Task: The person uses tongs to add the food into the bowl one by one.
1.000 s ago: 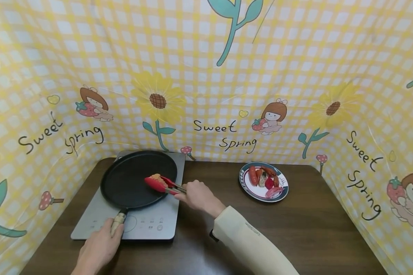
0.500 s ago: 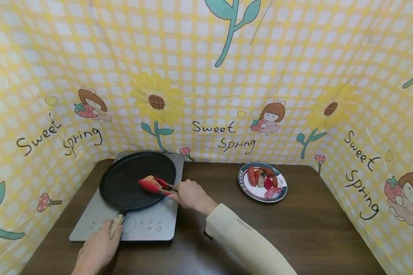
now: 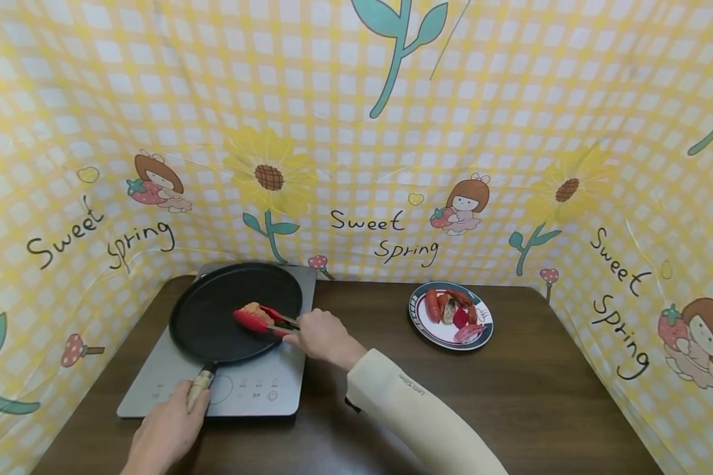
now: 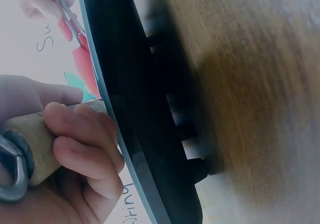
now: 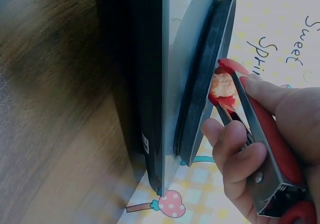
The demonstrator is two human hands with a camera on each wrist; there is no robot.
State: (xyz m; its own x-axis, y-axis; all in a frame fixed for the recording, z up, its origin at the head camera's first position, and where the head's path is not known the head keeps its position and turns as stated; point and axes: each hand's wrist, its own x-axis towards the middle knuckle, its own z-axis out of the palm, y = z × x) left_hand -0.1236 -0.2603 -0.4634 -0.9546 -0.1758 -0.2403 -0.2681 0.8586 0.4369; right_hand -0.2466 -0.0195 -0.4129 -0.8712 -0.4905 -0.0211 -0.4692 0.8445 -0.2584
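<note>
My left hand (image 3: 169,425) grips the pale handle (image 3: 199,389) of a flat black frying pan (image 3: 214,323) on an induction cooktop (image 3: 261,399). In the left wrist view, curled fingers (image 4: 82,151) wrap that handle. My right hand (image 3: 327,338) holds red-tipped metal tongs (image 3: 255,322) over the right half of the pan. Pinched between the tongs' red heads is a tan, crumbly-looking piece of food (image 5: 222,85), its kind unclear. Whether the food touches the pan cannot be told.
To the right on the brown table (image 3: 523,409) sits a blue-rimmed plate (image 3: 418,323) bearing a sausage (image 3: 432,305) and several other food pieces. A yellow checked cloth (image 3: 356,145) rises behind the table and along both sides.
My right hand and the tongs, with the food in them, have shifted left over the pan. My left hand keeps its grip on the handle; the whole scene drifts slightly left.
</note>
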